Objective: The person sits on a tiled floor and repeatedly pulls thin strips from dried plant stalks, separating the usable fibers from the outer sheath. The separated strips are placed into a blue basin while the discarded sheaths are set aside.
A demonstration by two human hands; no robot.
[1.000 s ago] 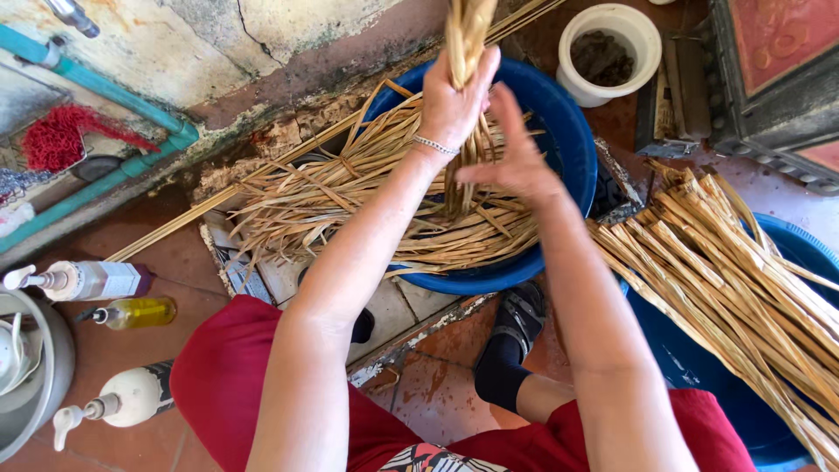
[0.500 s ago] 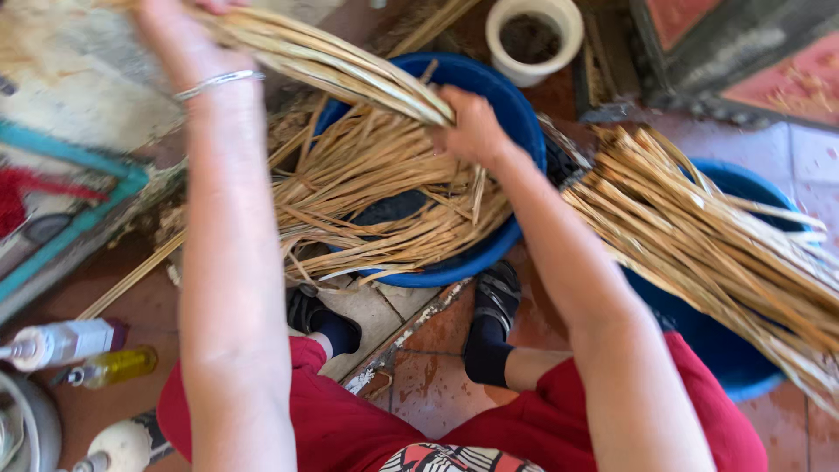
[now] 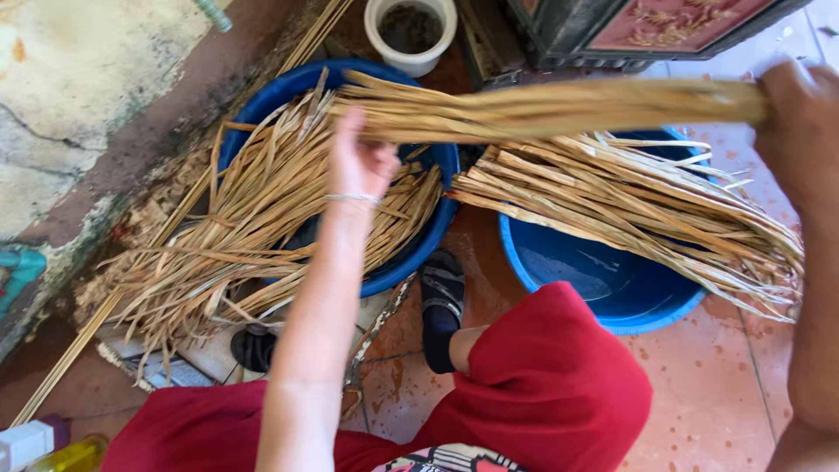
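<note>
From the head view, a bundle [image 3: 559, 107] of long dry straw-coloured strips runs level across the upper part of the picture, held at both ends. The right hand [image 3: 800, 131] grips its thick end at the right edge, fingers clamped around it. The left hand [image 3: 358, 166], a thin bangle on the wrist, meets the loose end over the left tub [image 3: 262, 105]; its fingers curl against the strips, though I cannot tell whether they close fully round them. That blue tub is heaped with more strips [image 3: 253, 227] that spill over its rim onto the floor. A second blue tub [image 3: 612, 297] sits just beside it to the right, with another sheaf [image 3: 647, 210] lying across its top. A white pot [image 3: 411, 35] stands behind the tubs. Red cloth [image 3: 542, 385] covers the person's knees below.
</note>
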